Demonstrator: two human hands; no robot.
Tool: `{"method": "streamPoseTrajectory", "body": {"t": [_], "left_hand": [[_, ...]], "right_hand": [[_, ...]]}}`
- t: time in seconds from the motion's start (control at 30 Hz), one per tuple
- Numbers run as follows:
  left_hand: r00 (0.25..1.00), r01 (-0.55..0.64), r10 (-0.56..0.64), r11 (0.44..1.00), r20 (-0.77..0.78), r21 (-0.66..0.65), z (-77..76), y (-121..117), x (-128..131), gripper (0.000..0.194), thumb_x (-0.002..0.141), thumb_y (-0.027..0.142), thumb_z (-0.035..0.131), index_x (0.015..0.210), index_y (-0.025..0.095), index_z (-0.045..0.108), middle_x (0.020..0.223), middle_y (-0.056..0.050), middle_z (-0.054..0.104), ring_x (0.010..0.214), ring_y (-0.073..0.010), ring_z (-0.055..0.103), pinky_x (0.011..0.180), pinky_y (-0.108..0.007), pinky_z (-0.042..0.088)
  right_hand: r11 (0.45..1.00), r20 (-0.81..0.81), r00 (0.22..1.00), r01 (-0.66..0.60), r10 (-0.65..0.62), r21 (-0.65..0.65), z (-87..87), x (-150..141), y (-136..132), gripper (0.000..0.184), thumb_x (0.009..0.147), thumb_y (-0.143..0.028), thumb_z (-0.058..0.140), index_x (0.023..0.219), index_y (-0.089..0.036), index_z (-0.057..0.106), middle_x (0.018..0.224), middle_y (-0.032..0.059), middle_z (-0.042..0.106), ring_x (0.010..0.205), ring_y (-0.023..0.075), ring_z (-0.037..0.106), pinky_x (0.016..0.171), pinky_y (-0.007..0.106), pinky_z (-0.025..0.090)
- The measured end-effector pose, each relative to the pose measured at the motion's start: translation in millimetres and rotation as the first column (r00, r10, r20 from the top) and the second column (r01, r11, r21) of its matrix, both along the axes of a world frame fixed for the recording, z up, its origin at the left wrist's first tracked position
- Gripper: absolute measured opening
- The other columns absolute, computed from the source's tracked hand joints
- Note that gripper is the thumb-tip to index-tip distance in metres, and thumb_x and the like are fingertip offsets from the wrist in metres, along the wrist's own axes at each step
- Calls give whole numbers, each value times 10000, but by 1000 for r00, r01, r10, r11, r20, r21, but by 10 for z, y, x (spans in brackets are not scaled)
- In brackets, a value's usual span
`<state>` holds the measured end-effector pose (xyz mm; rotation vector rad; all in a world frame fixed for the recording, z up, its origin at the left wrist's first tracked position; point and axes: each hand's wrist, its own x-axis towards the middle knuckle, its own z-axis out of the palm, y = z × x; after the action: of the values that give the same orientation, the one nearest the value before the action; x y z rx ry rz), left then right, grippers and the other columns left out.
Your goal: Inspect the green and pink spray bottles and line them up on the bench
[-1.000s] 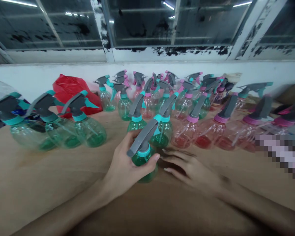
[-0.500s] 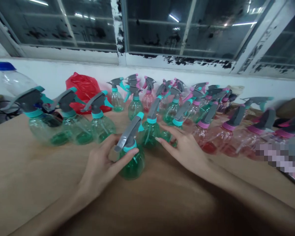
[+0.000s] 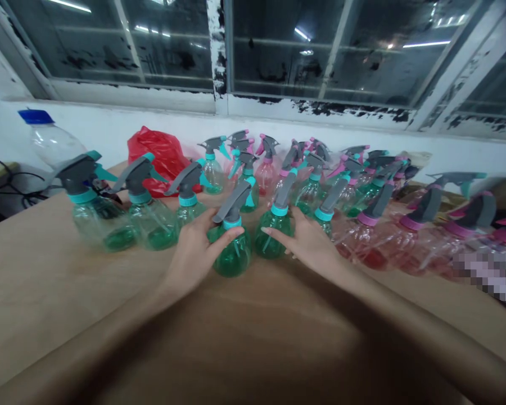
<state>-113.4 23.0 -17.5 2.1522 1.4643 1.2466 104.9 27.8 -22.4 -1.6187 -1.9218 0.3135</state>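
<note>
My left hand (image 3: 198, 247) is closed around the upper body of a green spray bottle (image 3: 234, 259), its thumb lying across the front just under the turquoise collar. The bottle stands upright with a grey trigger head. Just right of it is a second green spray bottle (image 3: 271, 242), also upright. My right hand (image 3: 310, 239) grips this one from the right, thumb over the front and fingers partly hidden behind. A small gap separates the two bottles. Beyond my right hand stands another green-collared spray bottle (image 3: 324, 216), partly covered by the hand.
To the left, several green spray bottles (image 3: 154, 225) form a row. Pink spray bottles (image 3: 373, 253) line the right, and more stand at the back. A red plastic bag (image 3: 156, 157) and a large blue-capped bottle (image 3: 53, 140) sit by the wall. A pixelated patch covers the right edge.
My left hand has moved its spray bottle away from me, into line with the neighbouring one. My right hand has closed in on the second bottle. The view has shifted slightly left.
</note>
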Motion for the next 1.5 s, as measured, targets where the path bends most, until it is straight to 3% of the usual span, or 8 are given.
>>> {"method": "streamPoseTrajectory", "body": {"t": [0.13,0.3,0.53,0.97,1.07,1.17,1.37,1.5], "left_hand": [[999,47,-47,999,19,11,-24,114,19,407,843,474,615,1154,214,581,1063,-63,709,946,-260,673,840,-388,496],[996,84,-85,996,34,32,-39,220,51,407,875,465,569,1177,192,562,1126,-86,683,1001,-254,654,869,-383,497],[998,57,-57,996,-5,65,-12,365,97,332,898,434,524,1103,181,593,1055,-85,695,991,-275,636,867,-414,482],[997,7,-4,1000,-83,30,-13,388,73,283,905,452,492,970,190,576,878,-63,673,871,-274,633,787,-401,483],[995,10,-7,1000,-96,28,-13,361,84,316,906,453,495,1057,182,558,938,-81,672,904,-287,637,813,-405,487],[994,40,-36,998,-99,39,13,295,89,382,910,443,502,1206,201,502,1115,-89,654,1083,-289,596,934,-404,456],[992,72,-69,997,-101,20,0,7,-53,606,907,385,530,1435,264,261,1426,-105,458,1309,-273,437,1073,-473,356],[981,101,-99,995,-164,3,-31,-216,-166,537,889,370,544,1383,260,365,1364,-88,502,1260,-286,484,1053,-482,395]], "right_hand": [[999,37,999,-9,11,-53,34,-12,23,677,825,-586,480,1298,-103,473,797,119,694,599,264,667,613,413,515],[998,84,996,-10,15,-54,62,-17,31,658,833,-572,466,1261,-72,499,726,118,674,584,266,654,589,405,498],[1000,183,983,14,-10,-19,67,-19,53,695,825,-598,446,1233,-40,521,894,206,664,824,361,648,665,463,487],[999,206,977,-50,50,-4,102,-43,-134,615,854,-549,469,1280,-106,480,1051,202,655,932,377,646,698,489,525],[998,203,977,-61,60,0,98,-45,-196,616,859,-540,466,1296,-106,467,1103,206,641,1000,386,624,732,496,526],[997,216,974,-75,72,4,86,-34,-243,643,866,-542,453,1325,-92,438,1130,214,631,998,384,626,729,494,528],[997,253,964,-73,80,-36,100,31,-377,629,867,-581,433,1270,-100,473,987,171,669,787,339,671,647,478,530],[991,270,954,-130,133,-29,107,85,-507,616,872,-624,414,1205,-115,512,978,153,659,772,316,669,635,448,531]]}}
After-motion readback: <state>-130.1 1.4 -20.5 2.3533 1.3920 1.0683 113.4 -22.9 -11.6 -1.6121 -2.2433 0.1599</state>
